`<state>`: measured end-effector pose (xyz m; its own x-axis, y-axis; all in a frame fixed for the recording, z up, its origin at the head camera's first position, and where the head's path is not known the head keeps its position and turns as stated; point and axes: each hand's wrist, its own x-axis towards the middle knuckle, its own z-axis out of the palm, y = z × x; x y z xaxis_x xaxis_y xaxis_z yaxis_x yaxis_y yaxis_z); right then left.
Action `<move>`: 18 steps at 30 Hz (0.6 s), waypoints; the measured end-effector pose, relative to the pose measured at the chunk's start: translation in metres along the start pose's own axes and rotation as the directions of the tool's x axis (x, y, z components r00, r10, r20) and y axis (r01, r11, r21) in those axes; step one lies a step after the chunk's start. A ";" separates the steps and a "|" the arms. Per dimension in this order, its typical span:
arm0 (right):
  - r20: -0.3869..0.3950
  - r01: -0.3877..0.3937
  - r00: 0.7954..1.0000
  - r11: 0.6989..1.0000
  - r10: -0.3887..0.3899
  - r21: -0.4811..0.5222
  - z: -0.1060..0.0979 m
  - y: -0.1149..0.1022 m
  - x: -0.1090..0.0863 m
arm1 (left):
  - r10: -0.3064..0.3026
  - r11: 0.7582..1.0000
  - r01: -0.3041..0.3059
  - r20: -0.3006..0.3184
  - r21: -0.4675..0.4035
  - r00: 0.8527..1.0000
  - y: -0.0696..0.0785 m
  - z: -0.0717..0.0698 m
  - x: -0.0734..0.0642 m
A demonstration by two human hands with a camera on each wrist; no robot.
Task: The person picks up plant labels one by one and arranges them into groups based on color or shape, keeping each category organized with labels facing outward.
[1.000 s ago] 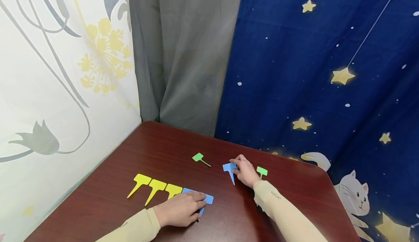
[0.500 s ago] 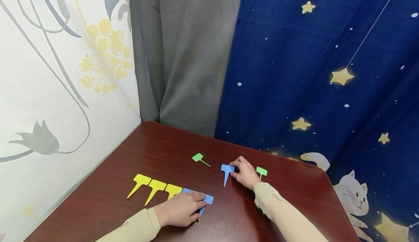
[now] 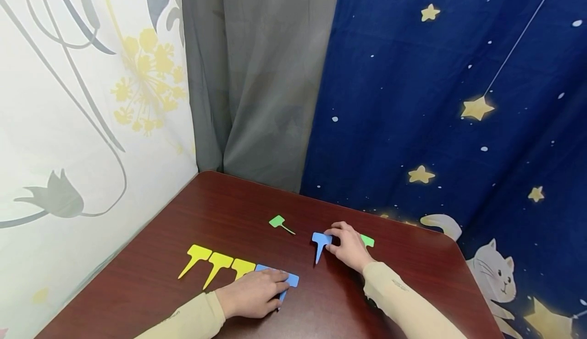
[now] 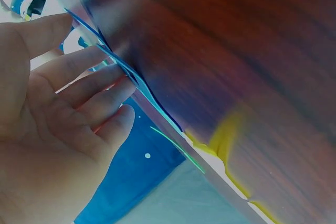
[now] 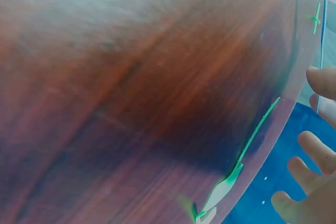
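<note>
My left hand (image 3: pixel 254 293) lies over two blue T-shaped plant labels, its fingers touching the right-hand blue label (image 3: pixel 292 280) and partly hiding the left-hand blue label (image 3: pixel 260 266). In the left wrist view the fingers of that hand are loosely extended against the blue labels' edges (image 4: pixel 139 80). Farther right, my right hand (image 3: pixel 349 248) pinches another blue plant label (image 3: pixel 319 238) by its right end between thumb and finger, stem pointing towards me. Seen edge-on in the right wrist view, this blue label (image 5: pixel 323 35) stands off the tabletop.
Three yellow plant labels (image 3: pixel 198 252) form a row left of the blue ones. A green plant label (image 3: pixel 277 220) lies farther back; another green label (image 3: pixel 368 240) is partly hidden behind my right hand. Curtains (image 3: pixel 261 99) surround the far edges of the brown table (image 3: pixel 220 191).
The right hand has shifted slightly towards me and right, and the pinched blue label's stem has swung left. More of the right green label is covered. The left hand has stayed put.
</note>
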<state>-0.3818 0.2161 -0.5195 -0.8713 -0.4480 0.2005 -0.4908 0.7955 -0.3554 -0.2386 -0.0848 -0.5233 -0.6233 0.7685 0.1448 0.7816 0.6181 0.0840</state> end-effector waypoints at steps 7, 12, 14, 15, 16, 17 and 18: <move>0.000 0.006 1.000 1.000 -0.006 -0.003 -0.005 -0.003 -0.016 | -0.018 1.000 0.018 0.021 -0.018 1.000 0.001 0.000 0.001; -0.015 0.013 1.000 1.000 -0.013 0.008 -0.006 -0.008 -0.030 | -0.024 0.999 0.025 0.025 -0.031 0.999 0.002 0.000 0.001; -0.016 0.018 1.000 1.000 -0.018 0.004 -0.006 -0.011 -0.035 | -0.026 0.999 0.026 0.023 -0.033 0.999 0.002 0.000 0.001; -0.014 0.017 1.000 1.000 -0.017 0.007 -0.006 -0.012 -0.038 | -0.026 0.999 0.027 0.021 -0.033 0.999 0.002 0.000 0.001; -0.011 0.017 1.000 1.000 -0.017 0.009 -0.006 -0.014 -0.040 | -0.027 0.999 0.028 0.020 -0.034 0.999 0.002 0.000 0.001; -0.009 0.016 1.000 1.000 -0.016 0.011 -0.006 -0.016 -0.042 | -0.028 0.999 0.028 0.019 -0.032 0.999 0.002 0.000 0.001; -0.009 0.015 1.000 1.000 -0.015 0.014 -0.006 -0.017 -0.044 | -0.028 0.999 0.029 0.017 -0.029 0.999 0.002 0.000 0.001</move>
<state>-0.3350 0.2244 -0.5167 -0.8636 -0.4565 0.2141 -0.5042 0.7829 -0.3646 -0.2378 -0.0830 -0.5226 -0.6454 0.7535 0.1252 0.7638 0.6348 0.1169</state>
